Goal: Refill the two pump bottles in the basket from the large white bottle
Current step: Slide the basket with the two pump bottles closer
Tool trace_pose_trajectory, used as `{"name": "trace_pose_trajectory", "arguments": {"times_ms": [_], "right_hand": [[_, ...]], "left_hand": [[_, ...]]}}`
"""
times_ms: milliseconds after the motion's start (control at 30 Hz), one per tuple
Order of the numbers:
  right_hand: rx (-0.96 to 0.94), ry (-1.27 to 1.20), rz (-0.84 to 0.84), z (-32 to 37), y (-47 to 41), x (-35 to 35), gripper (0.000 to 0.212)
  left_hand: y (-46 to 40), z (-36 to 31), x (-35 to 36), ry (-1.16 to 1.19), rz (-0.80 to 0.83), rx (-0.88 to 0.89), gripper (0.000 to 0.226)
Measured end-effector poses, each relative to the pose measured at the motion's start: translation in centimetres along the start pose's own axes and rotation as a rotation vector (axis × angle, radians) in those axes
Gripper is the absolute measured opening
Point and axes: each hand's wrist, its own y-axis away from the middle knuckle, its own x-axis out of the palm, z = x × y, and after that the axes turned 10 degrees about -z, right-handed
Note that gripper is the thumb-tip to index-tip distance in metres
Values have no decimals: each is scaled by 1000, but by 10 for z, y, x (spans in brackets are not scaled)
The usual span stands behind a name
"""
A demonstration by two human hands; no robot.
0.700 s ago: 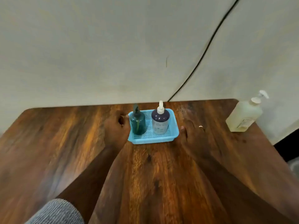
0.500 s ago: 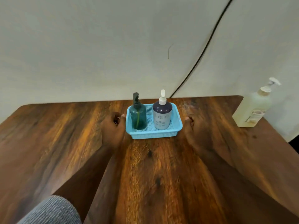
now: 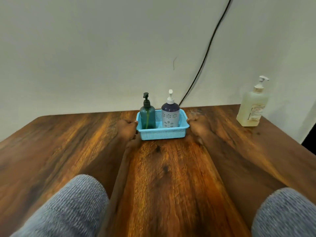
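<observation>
A light blue mesh basket (image 3: 162,134) sits near the far edge of the wooden table (image 3: 171,168). In it stand a teal pump bottle (image 3: 147,117) with a black pump and a purple-and-white flowered pump bottle (image 3: 170,115). My left hand (image 3: 127,129) grips the basket's left end, thumb over the rim. At the right end, my right hand (image 3: 198,127) holds the rim, its fingers curled. The large white pump bottle (image 3: 252,108) stands upright at the table's far right corner, apart from both hands.
A black cable (image 3: 205,57) runs down the pale wall behind the basket. The table's right edge drops off just past the large bottle. My grey sleeves fill the lower corners of the view.
Both hands have closed in from beside the basket onto its two ends. My view has dropped lower and now takes in more of the wall.
</observation>
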Motion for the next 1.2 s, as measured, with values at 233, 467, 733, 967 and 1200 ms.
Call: {"name": "trace_pose_trajectory", "arguments": {"times_ms": [233,467,733,967,1200], "right_hand": [[18,-95,25,14,61,-49,16],[92,-160,139,-6,129,-72,21],[114,-143,208,-31,176,-71,19],[94,-125,221,-37,186,-73,22],[44,-29,172,-37,180,-72,25]], "left_hand": [[32,-8,-42,90,68,44,24],[74,19,-99,19,146,89,22],[110,49,-145,-50,145,116,23],[118,58,-148,-141,120,161,22],[131,54,-150,-281,-196,450,3]]}}
